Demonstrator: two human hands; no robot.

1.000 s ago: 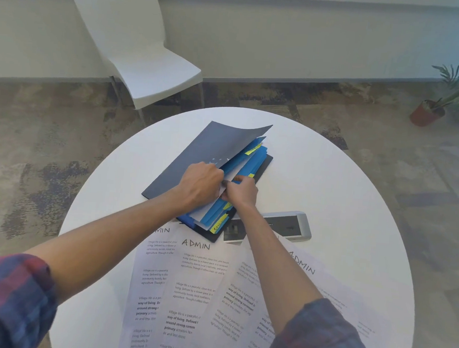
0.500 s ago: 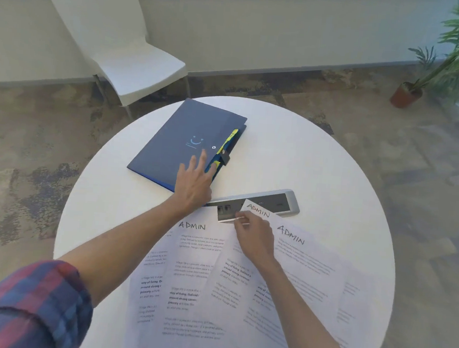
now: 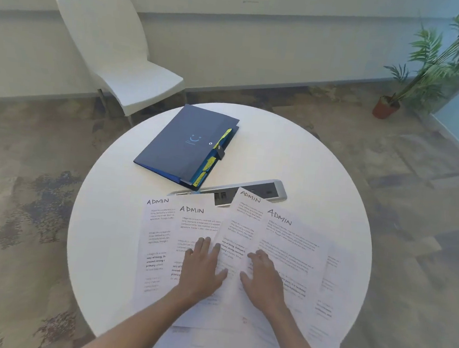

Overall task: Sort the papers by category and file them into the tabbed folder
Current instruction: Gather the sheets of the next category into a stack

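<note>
A dark blue tabbed folder point(image 3: 182, 144) lies closed at the far side of the round white table point(image 3: 318, 181), with yellow tabs along its right edge. Several printed sheets headed ADMIN point(image 3: 286, 241) are fanned out across the near half of the table. My left hand point(image 3: 203, 268) rests flat on the middle sheets with fingers spread. My right hand point(image 3: 263, 276) lies beside it on the papers, fingers slightly bent and holding nothing. Both hands are well short of the folder.
A grey power socket strip point(image 3: 271, 189) is set in the table centre, partly covered by one sheet. A white chair point(image 3: 117, 52) stands beyond the table on the left. A potted plant point(image 3: 387, 106) sits on the floor at far right.
The folder was shut and my left hand left its cover. Both hands have drawn back toward me and now rest on the fanned papers.
</note>
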